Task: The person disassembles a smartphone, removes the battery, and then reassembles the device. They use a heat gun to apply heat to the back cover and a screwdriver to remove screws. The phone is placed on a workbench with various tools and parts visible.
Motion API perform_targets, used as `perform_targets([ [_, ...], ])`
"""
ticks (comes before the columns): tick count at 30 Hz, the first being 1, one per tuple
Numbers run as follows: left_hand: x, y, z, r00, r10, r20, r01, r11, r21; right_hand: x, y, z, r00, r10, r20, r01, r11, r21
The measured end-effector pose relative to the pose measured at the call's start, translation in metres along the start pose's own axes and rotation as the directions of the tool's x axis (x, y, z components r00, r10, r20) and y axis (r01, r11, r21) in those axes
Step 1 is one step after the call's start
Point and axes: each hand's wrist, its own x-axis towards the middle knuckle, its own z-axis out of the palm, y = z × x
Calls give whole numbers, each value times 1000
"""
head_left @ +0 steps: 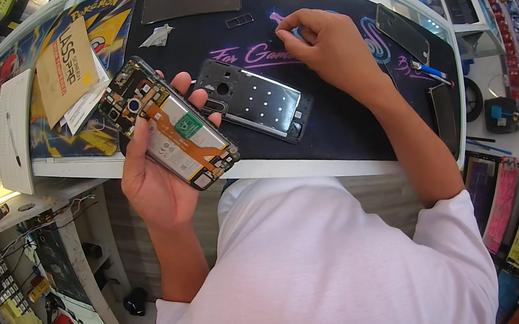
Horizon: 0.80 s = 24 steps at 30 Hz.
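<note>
My left hand point(163, 178) is closed round an opened smartphone point(175, 131), held tilted above the near edge of the table. Its inside faces up, showing a pale battery, an orange flex cable, a green label and a circuit board at the upper end. Just beyond it a dark phone mid-frame point(255, 97) with several white dots lies on the black mat point(336, 128). Over the mat's far right part, my right hand point(325, 41) is bent with thumb and fingertips pinched together. Whatever the pinch may hold is too small to make out.
A dark phone panel point(191, 0), a crumpled white scrap point(156, 36) and a small dark frame point(240, 21) lie at the back. A brown envelope point(67, 70) and a notepad with a pen point(13, 138) are left. Another panel point(403, 33) and a blue-handled tool point(429, 70) lie right.
</note>
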Motion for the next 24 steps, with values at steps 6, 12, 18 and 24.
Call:
perform_targets([
  [6,5,0,-1,1000,23,-7,-23,999,22,-34,1,-25,905,186,383,-378,-59,924],
  [12,13,-6,2,1000,-6,16,5,998,65,-69,-1,-30,959,-43,281,-264,-497,827],
  [18,15,-15,7,997,-60,58,58,998,37,-84,0,-36,975,-76,207,-212,-586,782],
  [24,8,-13,12,997,-72,43,70,997,29,-84,6,-28,962,176,207,-90,-511,855],
])
